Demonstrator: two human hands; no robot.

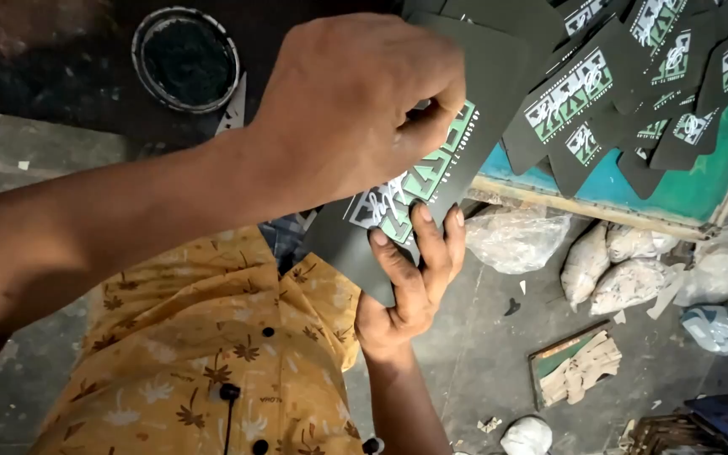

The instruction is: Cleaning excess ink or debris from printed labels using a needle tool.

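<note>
Between your two hands sits a dark card (431, 160) with a green and white printed panel, and both hands have hold of it. Your left hand (355, 101) comes over from above, its fingers curled nearly closed and pinching the upper edge of the print, thumb tip pressed down just beside the green blocks. Your right hand (410, 286) comes up from below, fingers spread and lying flat against the lower face of the card, their tips touching the bottom edge of the print while the palm props the bare dark corner. It looks like thin board: light, fairly stiff, flat enough to stand out past your fingertips without sagging, yet likely to crease if you squeeze it mid-sheet. The surface seems matte, so it probably will not slide much, but whether the print is dry cannot be told, so the plain dark margins outside your fingertips would be the safer places to grip, by the edges and not across the design. Beyond your left knuckles, more cards of the same kind (625, 93) lie overlapped on a blue-green board with a wooden frame (693, 198). Past the left wrist stands a round tin of dark ink (185, 59). Under your right forearm, plastic bags (625, 261) lie on the grey floor, near your yellow patterned shirt (212, 354).
</note>
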